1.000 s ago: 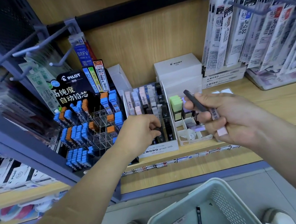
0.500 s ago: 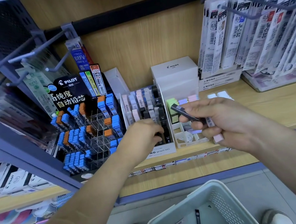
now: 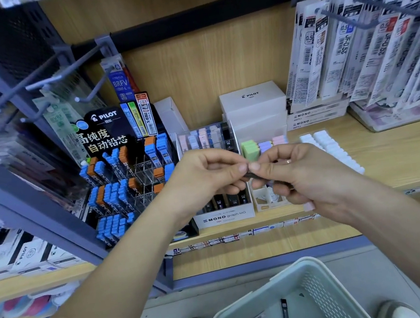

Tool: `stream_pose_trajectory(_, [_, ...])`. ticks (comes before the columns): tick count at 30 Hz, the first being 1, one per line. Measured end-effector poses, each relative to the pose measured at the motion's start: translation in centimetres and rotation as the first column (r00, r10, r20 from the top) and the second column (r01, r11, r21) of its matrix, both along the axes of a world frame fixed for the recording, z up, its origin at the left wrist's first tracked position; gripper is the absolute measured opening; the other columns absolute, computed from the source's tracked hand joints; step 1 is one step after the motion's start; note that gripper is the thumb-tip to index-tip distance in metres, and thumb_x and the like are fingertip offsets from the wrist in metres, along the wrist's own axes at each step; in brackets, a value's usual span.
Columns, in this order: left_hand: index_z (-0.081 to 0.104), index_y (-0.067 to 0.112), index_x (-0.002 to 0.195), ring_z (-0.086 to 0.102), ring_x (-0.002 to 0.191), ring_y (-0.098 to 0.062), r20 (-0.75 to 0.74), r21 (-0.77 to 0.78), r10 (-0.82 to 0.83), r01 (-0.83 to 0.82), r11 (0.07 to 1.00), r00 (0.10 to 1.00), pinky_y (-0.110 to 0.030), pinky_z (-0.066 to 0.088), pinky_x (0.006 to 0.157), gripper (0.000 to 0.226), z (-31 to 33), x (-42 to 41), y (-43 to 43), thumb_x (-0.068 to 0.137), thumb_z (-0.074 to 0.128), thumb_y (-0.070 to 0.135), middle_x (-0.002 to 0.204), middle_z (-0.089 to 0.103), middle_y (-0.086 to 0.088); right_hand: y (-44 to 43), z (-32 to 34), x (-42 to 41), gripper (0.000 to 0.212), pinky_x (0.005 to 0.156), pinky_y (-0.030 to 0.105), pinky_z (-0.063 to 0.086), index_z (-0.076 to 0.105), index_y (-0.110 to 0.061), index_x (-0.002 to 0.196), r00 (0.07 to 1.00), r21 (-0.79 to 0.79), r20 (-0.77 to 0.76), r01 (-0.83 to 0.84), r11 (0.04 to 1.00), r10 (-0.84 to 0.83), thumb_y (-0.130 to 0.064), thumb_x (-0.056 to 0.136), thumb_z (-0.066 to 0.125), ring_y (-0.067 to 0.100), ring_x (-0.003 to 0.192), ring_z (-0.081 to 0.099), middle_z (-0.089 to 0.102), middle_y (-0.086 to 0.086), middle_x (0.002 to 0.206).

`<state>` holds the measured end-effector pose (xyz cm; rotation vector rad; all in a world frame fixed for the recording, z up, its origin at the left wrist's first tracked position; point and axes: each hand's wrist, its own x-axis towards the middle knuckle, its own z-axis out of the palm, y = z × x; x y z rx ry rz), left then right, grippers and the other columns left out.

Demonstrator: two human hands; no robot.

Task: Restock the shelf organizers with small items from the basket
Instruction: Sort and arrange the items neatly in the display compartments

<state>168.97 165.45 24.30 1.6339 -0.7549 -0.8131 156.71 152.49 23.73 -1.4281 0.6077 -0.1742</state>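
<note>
Two bare hands meet in front of a wooden shelf (image 3: 395, 158). The left hand (image 3: 206, 178) and right hand (image 3: 302, 176) both pinch one slim black lead case (image 3: 250, 174) between thumb and fingertips — just above the white cardboard "MONO graph" organizer (image 3: 224, 217). The right hand's curled fingers also hold a pale pink case (image 3: 309, 206). Below, a pale green plastic basket (image 3: 301, 263) holds another black case (image 3: 285, 314).

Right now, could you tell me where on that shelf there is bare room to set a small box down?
The shelf is bare right of the white blocks, in front of the clear tray. Left of that it is crowded: PILOT display, MONO box and white organizer stand side by side.
</note>
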Motion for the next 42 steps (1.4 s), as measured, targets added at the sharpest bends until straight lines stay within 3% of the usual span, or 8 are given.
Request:
stream_pose_trajectory(10, [0.07, 0.007, 0.088, 0.068, 0.066, -0.016, 0.007, 0.013, 0.049, -0.049, 0.999, 0.999, -0.023, 0.057, 0.066, 0.02, 0.8, 1.1, 1.0, 0.074, 0.071, -0.008, 0.073, 0.071, -0.007, -0.6, 0.0, 0.2, 0.016, 0.032, 0.014, 0.023, 0.068, -0.003, 0.102, 0.999, 0.136, -0.004, 0.033, 0.99, -0.033, -0.012, 0.09, 0.064, 0.008, 0.049, 0.039, 0.075, 0.011, 0.086])
stream_pose_trajectory(15, [0.074, 0.019, 0.085, 0.068, 0.075, -0.015, 0.336, 0.07, 0.184, -0.219, 0.973, 0.924, -0.024, 0.056, 0.075, 0.015, 1.6, 2.9, 2.2, 0.076, 0.077, 0.007, 0.079, 0.072, 0.001, -1.5, -0.2, 0.5, 0.029, 0.043, 0.022, 0.034, 0.062, -0.007, 0.099, 0.987, 0.279, 0.015, 0.148, 0.949, -0.158, 0.013, 0.085, 0.046, 0.016, 0.06, 0.049, 0.063, 0.018, 0.094])
stream_pose_trajectory(19, [0.076, 0.023, 0.088, 0.063, 0.068, -0.002, 0.607, 0.183, 0.099, -0.261, 0.948, 0.789, -0.013, 0.05, 0.066, 0.012, 1.5, 4.0, 3.4, 0.083, 0.072, 0.012, 0.076, 0.069, 0.011, -2.1, -0.2, 0.1, 0.049, 0.06, 0.026, 0.042, 0.058, -0.007, 0.102, 0.983, 0.387, 0.056, 0.143, 0.911, -0.178, 0.023, 0.08, 0.027, 0.021, 0.078, 0.057, 0.059, 0.023, 0.1])
stream_pose_trajectory(24, [0.076, 0.028, 0.083, 0.053, 0.053, 0.007, 0.674, 0.346, -0.067, -0.234, 0.908, 0.736, -0.004, 0.038, 0.051, 0.02, 1.1, 4.4, 3.8, 0.083, 0.072, 0.008, 0.061, 0.06, 0.018, -1.8, 0.1, -0.2, 0.04, 0.07, 0.026, 0.06, 0.059, 0.001, 0.117, 0.979, 0.441, 0.107, 0.107, 0.891, -0.171, 0.022, 0.088, 0.041, 0.027, 0.083, 0.074, 0.067, 0.029, 0.1])
stream_pose_trajectory(28, [0.073, 0.028, 0.089, 0.06, 0.064, -0.004, 0.677, 0.38, -0.106, -0.222, 0.898, 0.728, -0.016, 0.049, 0.062, 0.015, 1.0, 4.7, 3.8, 0.081, 0.074, 0.015, 0.071, 0.065, 0.005, -1.5, 0.4, -0.4, 0.036, 0.066, 0.032, 0.061, 0.057, 0.0, 0.12, 0.983, 0.451, 0.106, 0.086, 0.888, -0.149, 0.016, 0.088, 0.05, 0.035, 0.083, 0.073, 0.071, 0.028, 0.097])
stream_pose_trajectory(30, [0.073, 0.024, 0.09, 0.064, 0.072, -0.01, 0.697, 0.363, -0.092, -0.24, 0.9, 0.711, -0.026, 0.055, 0.071, 0.008, 0.8, 4.8, 3.7, 0.083, 0.073, 0.023, 0.074, 0.068, 0.003, -1.4, 0.5, -0.5, 0.035, 0.058, 0.031, 0.061, 0.056, -0.003, 0.122, 0.991, 0.418, 0.088, 0.056, 0.907, -0.101, 0.011, 0.09, 0.052, 0.036, 0.081, 0.073, 0.072, 0.023, 0.099])
stream_pose_trajectory(35, [0.074, 0.017, 0.095, 0.06, 0.073, -0.003, 0.772, 0.31, -0.059, -0.294, 0.904, 0.633, -0.015, 0.048, 0.066, 0.015, 0.0, 5.3, 3.5, 0.09, 0.063, 0.027, 0.075, 0.067, 0.007, -1.3, 0.6, -0.4, 0.026, 0.043, 0.019, 0.05, 0.058, -0.001, 0.119, 0.997, 0.327, 0.049, 0.047, 0.944, -0.067, -0.001, 0.093, 0.057, 0.021, 0.064, 0.072, 0.075, 0.016, 0.096])
stream_pose_trajectory(42, [0.067, 0.016, 0.099, 0.063, 0.072, -0.011, 0.806, 0.257, -0.01, -0.334, 0.907, 0.591, -0.034, 0.055, 0.076, 0.011, -0.7, 5.7, 2.9, 0.093, 0.06, 0.022, 0.073, 0.066, 0.004, -1.4, 0.2, -0.2, 0.023, 0.033, 0.015, 0.023, 0.067, 0.0, 0.104, 0.999, 0.135, -0.021, 0.041, 0.99, -0.039, -0.018, 0.096, 0.057, 0.007, 0.04, 0.034, 0.066, 0.004, 0.066])
